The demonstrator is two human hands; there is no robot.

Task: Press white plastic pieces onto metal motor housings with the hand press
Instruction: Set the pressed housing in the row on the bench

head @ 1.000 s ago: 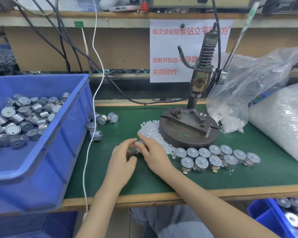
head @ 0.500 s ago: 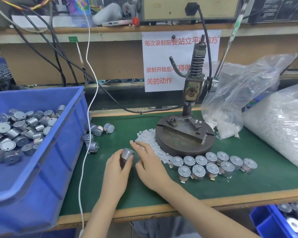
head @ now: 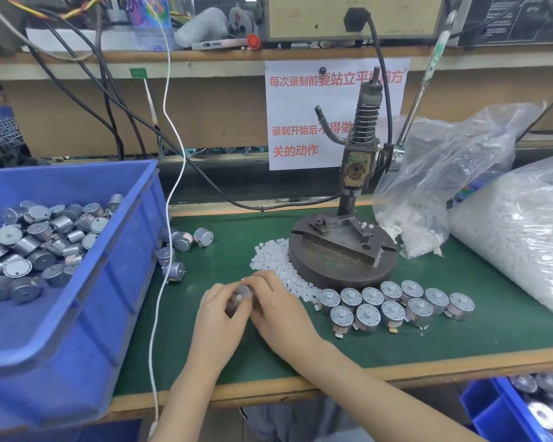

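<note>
My left hand point(head: 219, 317) holds a metal motor housing point(head: 240, 296) just above the green mat, in front of the pile of white plastic pieces point(head: 276, 266). My right hand point(head: 278, 311) meets it from the right, its fingertips curled at the housing's top; whether they pinch a white piece is blurred. The hand press point(head: 348, 247) stands behind on its round base, its lever point(head: 425, 87) raised up to the right. Several housings with white pieces on top point(head: 393, 303) stand in two rows right of my hands.
A blue bin point(head: 115, 282) of bare housings fills the left side, with a few loose housings point(head: 186, 240) beside it. Clear bags of white pieces point(head: 508, 224) lie at the right. A white cable point(head: 170, 199) hangs down over the mat's left part. Another blue bin point(head: 505, 416) sits below the table edge.
My left hand lifted a housing off the mat. My right hand left the white pile and closed in on the housing's top. The view tilted upward.
</note>
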